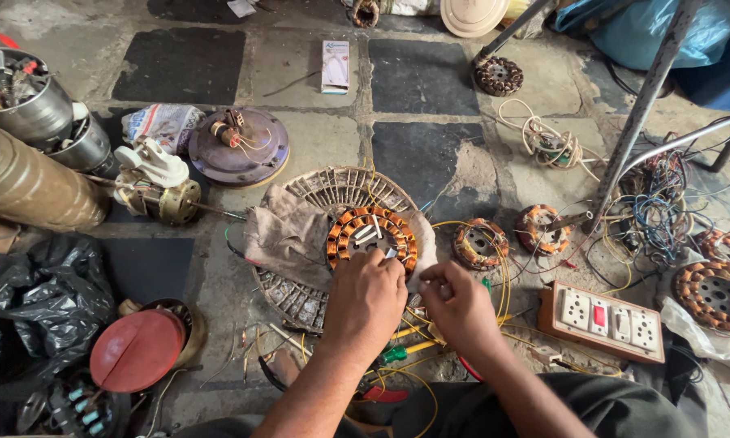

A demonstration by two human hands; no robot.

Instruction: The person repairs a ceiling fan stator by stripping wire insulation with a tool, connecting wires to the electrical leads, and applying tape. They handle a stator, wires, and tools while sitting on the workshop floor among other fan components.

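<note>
**Stator Worked With Both Hands Over a Cloth-Draped Fan Housing**

Nearest: sat low over the stone floor point(430, 77), knees at the bottom edge of view. Left hand point(366, 302) curled shut, knuckles up, pressed onto the near rim of the copper-wound stator point(373, 235); whether anything small was held inside that fist could not be told. Right hand point(456, 307) just beside it, thumb and forefinger pinched closed, seemingly on a fine yellow wire point(495, 268) looping off toward the right. Screwdrivers with yellow and green grips point(405, 350) lay just under the wrists.

Middle: stator rested on a grey rag point(288, 235) spread across a ribbed round fan housing point(332, 191), roughly at the centre of the floor. Judged heavy for its size and rigid in the laminated iron core, yet delicate at the windings: enamelled copper scratched or kinked easily, and lead wires probably snapped if tugged. Best taken by the outer steel rim or through the centre bore, never by the coils. Rag likely kept it from sliding.

Right: two smaller wound stators point(480, 242), a switch-and-socket board point(604, 320), a tangle of coloured wires point(665, 203).

Left: red lid point(136, 350), black plastic bag point(52, 292), small brass-coloured motor point(162, 195).

Far: purple round cover plate point(239, 148), small carton point(335, 66), another stator point(497, 75).
</note>
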